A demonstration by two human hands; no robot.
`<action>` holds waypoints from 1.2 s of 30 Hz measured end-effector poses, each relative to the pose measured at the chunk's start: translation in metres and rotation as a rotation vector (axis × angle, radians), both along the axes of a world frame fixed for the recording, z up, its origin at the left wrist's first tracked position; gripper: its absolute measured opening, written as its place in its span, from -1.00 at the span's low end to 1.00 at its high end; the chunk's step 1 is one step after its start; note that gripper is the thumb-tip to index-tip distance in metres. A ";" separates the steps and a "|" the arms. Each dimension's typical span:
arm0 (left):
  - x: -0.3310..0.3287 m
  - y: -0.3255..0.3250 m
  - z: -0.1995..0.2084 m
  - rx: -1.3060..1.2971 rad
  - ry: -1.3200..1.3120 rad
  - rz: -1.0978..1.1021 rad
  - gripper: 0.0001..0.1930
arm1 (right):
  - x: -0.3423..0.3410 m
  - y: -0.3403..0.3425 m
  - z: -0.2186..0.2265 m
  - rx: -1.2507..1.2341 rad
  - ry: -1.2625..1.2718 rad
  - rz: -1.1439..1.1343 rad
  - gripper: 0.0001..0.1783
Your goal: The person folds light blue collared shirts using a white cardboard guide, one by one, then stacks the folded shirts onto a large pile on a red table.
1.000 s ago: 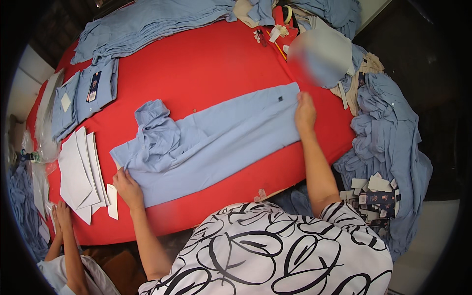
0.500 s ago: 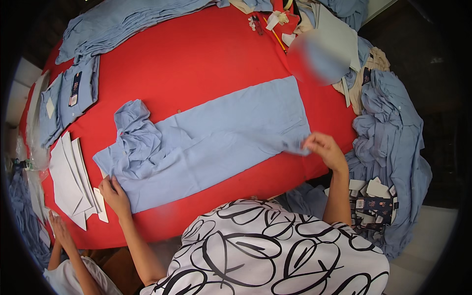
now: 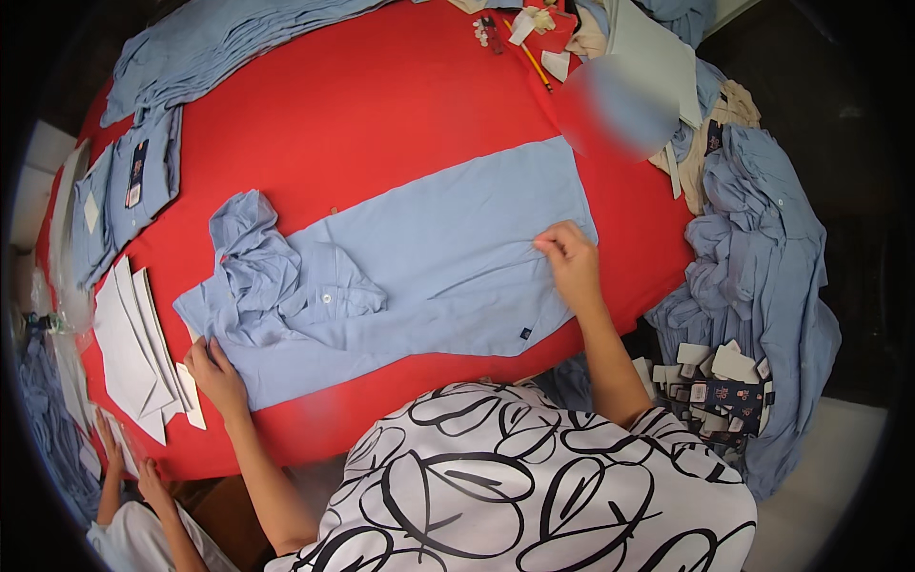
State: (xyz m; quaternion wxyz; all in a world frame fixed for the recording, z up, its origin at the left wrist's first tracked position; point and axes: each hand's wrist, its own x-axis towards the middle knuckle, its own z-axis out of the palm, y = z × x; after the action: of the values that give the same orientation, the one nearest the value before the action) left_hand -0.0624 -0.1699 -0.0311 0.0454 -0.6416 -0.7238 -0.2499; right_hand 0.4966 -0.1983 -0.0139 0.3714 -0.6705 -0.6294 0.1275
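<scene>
A light blue shirt (image 3: 448, 238) lies lengthwise across the red-covered table, its body spread fairly flat. Its collar end (image 3: 250, 234) is bunched up at the left, and a small dark tag shows near the lower right edge. At the shirt's near left edge, my left hand (image 3: 219, 379) grips the cloth between thumb and fingers. My right hand (image 3: 574, 267) is over the right part of the shirt, thumb and fingertips pinched together on the fabric, where a crease runs leftward.
White card sheets (image 3: 133, 357) fan out at the left, near a folded shirt (image 3: 143, 186) with a dark tag. Stacked blue shirts (image 3: 219, 43) line the far edge. Crumpled shirts (image 3: 753, 229) and a pile of tags (image 3: 710, 391) sit at right. Another person's hands (image 3: 119, 458) are at lower left.
My right hand has moved left and away from me, from the shirt's right end onto its body. The raised cloth now lies down, and a buttoned flap shows near the collar. My left hand stays.
</scene>
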 end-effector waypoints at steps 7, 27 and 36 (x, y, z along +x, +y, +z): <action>0.000 -0.001 0.000 0.009 0.014 -0.003 -0.77 | 0.041 0.002 0.000 -0.194 0.385 -0.270 -0.83; -0.003 0.000 -0.006 0.053 -0.041 0.020 -0.74 | 0.019 -0.066 0.049 -0.353 -0.241 0.064 -0.87; -0.001 0.003 -0.002 0.051 -0.055 -0.004 -0.77 | 0.047 0.026 0.051 -0.025 -0.006 -0.376 -0.89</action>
State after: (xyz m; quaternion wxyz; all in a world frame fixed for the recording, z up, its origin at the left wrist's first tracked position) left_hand -0.0630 -0.1673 -0.0327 0.0413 -0.6344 -0.7169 -0.2860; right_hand 0.5433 -0.1723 0.0366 0.3783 -0.7813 -0.4926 0.0619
